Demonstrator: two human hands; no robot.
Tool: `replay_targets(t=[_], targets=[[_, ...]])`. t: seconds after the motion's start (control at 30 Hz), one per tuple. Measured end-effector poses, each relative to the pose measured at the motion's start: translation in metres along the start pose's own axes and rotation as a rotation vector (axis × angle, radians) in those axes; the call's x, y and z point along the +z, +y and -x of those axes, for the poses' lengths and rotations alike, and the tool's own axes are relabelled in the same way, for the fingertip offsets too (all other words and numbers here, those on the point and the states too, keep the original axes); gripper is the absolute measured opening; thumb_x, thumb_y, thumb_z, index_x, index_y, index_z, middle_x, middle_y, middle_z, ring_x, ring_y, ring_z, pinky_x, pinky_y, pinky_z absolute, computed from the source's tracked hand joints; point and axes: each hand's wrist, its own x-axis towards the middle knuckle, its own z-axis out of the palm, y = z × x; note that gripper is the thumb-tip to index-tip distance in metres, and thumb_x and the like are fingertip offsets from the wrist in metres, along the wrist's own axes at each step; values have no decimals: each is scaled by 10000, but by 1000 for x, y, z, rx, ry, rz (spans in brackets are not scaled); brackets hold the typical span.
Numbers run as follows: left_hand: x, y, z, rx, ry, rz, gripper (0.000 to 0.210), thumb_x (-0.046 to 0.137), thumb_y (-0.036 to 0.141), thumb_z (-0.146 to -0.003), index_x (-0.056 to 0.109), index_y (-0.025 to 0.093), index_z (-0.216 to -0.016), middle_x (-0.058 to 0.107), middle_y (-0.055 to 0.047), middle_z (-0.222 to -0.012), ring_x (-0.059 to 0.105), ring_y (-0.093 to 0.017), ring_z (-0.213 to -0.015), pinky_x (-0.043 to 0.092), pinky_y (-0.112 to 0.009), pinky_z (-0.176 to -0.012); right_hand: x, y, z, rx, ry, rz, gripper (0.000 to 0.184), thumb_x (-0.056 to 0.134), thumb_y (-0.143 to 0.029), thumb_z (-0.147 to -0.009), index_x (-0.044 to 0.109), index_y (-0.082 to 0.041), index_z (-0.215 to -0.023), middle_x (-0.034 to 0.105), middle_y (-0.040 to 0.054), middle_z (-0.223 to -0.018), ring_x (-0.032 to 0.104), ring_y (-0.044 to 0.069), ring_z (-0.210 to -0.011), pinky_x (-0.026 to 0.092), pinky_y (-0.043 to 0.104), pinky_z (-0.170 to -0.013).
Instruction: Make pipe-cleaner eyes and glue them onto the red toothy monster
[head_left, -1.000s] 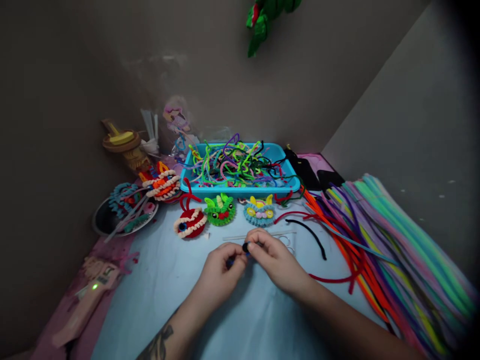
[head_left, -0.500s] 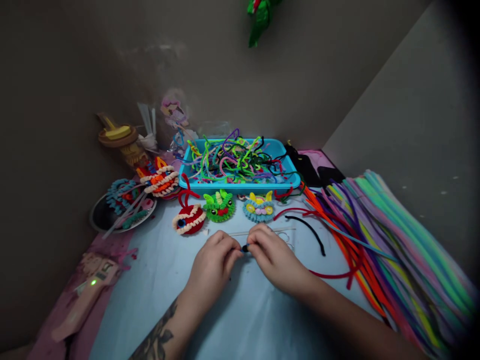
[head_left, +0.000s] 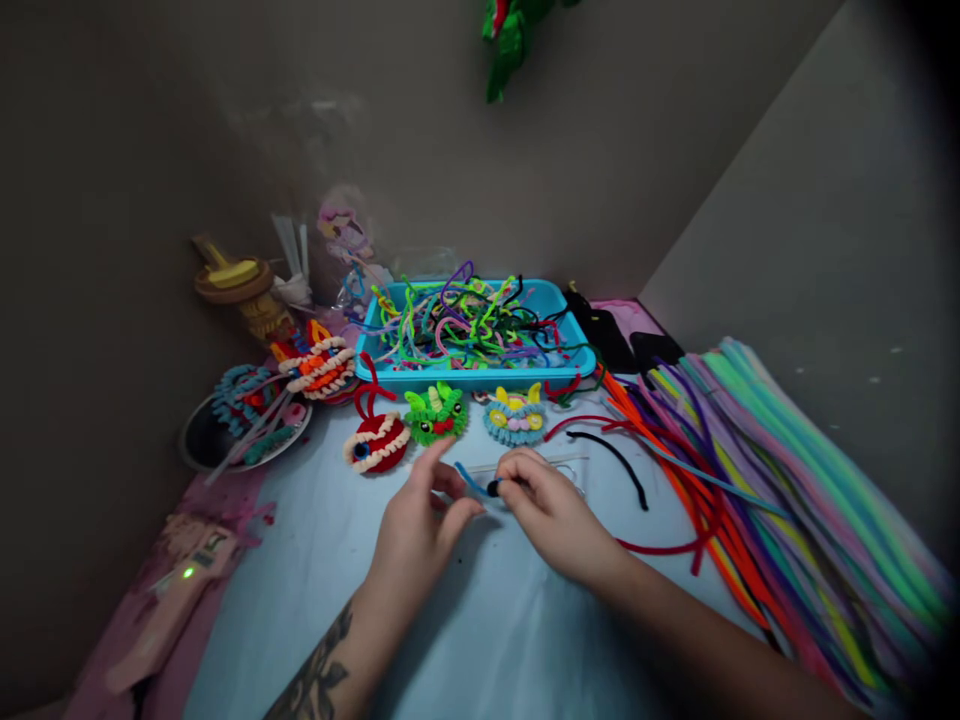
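Between thumb and fingers, my right hand [head_left: 546,510] pinches a short blue pipe cleaner [head_left: 471,481] with a small black coil at its held end. The blue end sticks out to the left. My left hand [head_left: 421,512] is open beside it, thumb and fingers apart, apparently not touching it. Just beyond the hands sit a red and cream pipe-cleaner figure [head_left: 386,443], a green dragon-like head [head_left: 437,413] and a light blue and yellow head [head_left: 515,416]. Scissors [head_left: 574,475] lie partly hidden behind my right hand.
A blue tray [head_left: 472,381] of tangled pipe-cleaner scraps stands at the back. Bundles of coloured pipe cleaners [head_left: 795,500] cover the right side. At left are a metal bowl [head_left: 196,440] and a pink glue gun [head_left: 176,610]. A black pipe cleaner [head_left: 622,465] lies right of my hands.
My left hand has let go of the blue pipe cleaner and spread its fingers. The blue end now shows, pointing up to the left. My right hand keeps its pinch.
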Motion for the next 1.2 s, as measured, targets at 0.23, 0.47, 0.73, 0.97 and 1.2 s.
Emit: replay_targets(t=[0.23,0.47,0.73,0.97,1.2], targets=[[6,11,-2,-57,24,111,69,647,198,-722,655,161,-664,614,-22,-691,584,-138,-663,443,-198,-524,5,-7,3,-27,85,-79,133,445,-137,-843,473,-199,-729,492,13,-795,498,154,-767,389,255,-675],[6,14,1,43,59,9,142,608,207,-786,636,157,-657,615,-20,-662,565,-118,-609,406,-186,-494,10,-5,6,-118,120,35,133,431,-98,-844,464,-204,-771,489,30,-841,502,168,-803,398,268,-679],[3,6,0,110,-172,-127,136,573,167,-802,675,163,-712,621,-27,-684,570,-128,-640,412,-225,-595,0,-4,8,-120,-139,292,170,428,-39,-813,489,-196,-785,502,39,-856,515,180,-810,410,302,-719],[-1,6,-5,-38,-270,-57,192,557,248,-791,608,156,-630,548,-10,-637,502,-127,-604,365,-232,-562,-2,-2,5,-27,-113,71,141,496,-83,-796,562,-188,-730,539,15,-815,541,154,-792,418,274,-705],[5,5,-6,-318,-108,320,260,613,385,-740,549,159,-628,426,53,-539,361,-84,-501,301,-210,-491,4,-3,3,203,34,-316,165,562,-264,-764,617,-186,-899,607,19,-845,558,135,-682,459,257,-613]])
